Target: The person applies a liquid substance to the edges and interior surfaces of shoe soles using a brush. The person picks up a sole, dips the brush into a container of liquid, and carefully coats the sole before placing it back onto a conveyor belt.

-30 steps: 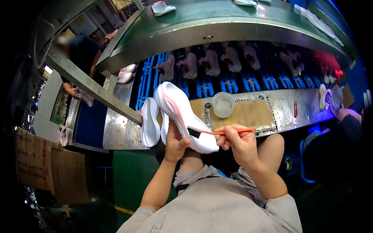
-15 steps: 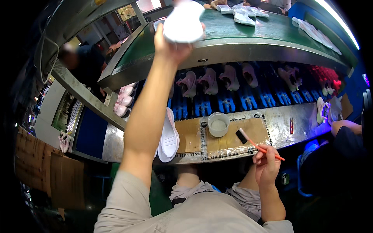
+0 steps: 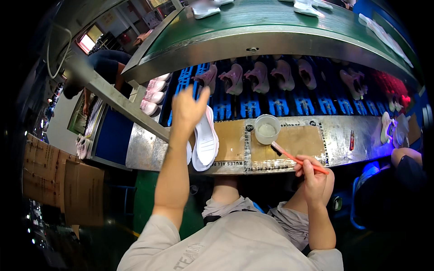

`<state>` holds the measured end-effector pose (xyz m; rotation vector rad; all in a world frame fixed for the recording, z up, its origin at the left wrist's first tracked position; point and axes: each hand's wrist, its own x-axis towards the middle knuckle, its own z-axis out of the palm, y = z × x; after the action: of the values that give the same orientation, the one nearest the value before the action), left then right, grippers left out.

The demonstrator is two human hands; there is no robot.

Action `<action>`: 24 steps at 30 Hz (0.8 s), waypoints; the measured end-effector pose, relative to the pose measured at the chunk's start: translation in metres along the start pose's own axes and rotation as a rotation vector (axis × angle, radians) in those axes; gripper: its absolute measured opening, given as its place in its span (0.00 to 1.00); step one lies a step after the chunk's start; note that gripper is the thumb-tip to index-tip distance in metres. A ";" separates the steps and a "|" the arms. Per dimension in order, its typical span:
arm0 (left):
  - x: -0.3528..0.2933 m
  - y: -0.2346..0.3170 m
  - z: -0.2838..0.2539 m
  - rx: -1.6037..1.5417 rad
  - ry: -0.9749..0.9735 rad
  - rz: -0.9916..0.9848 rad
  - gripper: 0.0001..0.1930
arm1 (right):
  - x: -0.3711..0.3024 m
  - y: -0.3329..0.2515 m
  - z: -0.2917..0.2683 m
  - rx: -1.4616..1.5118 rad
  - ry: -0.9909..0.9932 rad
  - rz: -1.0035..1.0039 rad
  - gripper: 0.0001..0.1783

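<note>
My left hand (image 3: 188,108) is raised just above the far end of a pair of white shoe soles, with its thumb and fingers apart and nothing in it. The nearer white sole (image 3: 206,147) lies on the left part of the metal bench, and a second one is partly hidden behind my forearm. A brush (image 3: 296,159) with an orange handle and dark bristles is pinched in my right hand (image 3: 312,176). Its bristles hang just below a round translucent tub (image 3: 267,129) that holds pale liquid.
Pink shoe uppers (image 3: 257,77) stand on a rack of blue holders behind the metal bench (image 3: 343,133). Overhead, a green belt (image 3: 266,20) carries white soles (image 3: 205,10). Red-handled pliers (image 3: 351,140) lie to the right. People are at the far left and right edge.
My left hand has let go of the white sole it held up over the green belt and come down to the soles on the bench. The brush has shifted slightly toward the tub.
</note>
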<state>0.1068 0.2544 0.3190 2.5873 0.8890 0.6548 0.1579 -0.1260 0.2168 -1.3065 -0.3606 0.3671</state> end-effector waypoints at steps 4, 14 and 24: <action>-0.076 -0.064 0.062 0.193 -0.266 -0.258 0.40 | 0.035 -0.012 0.018 -0.250 -0.067 -0.062 0.12; -0.101 -0.076 0.093 0.067 -0.247 -0.353 0.43 | 0.110 -0.002 0.030 -0.944 -0.239 -0.047 0.13; -0.133 -0.136 0.133 -0.179 -0.186 -0.396 0.19 | 0.094 -0.002 0.059 -0.581 -0.086 -0.279 0.09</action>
<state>0.0160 0.2515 0.1051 2.1826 1.1755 0.3559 0.2151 -0.0326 0.2365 -1.7788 -0.7516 0.0785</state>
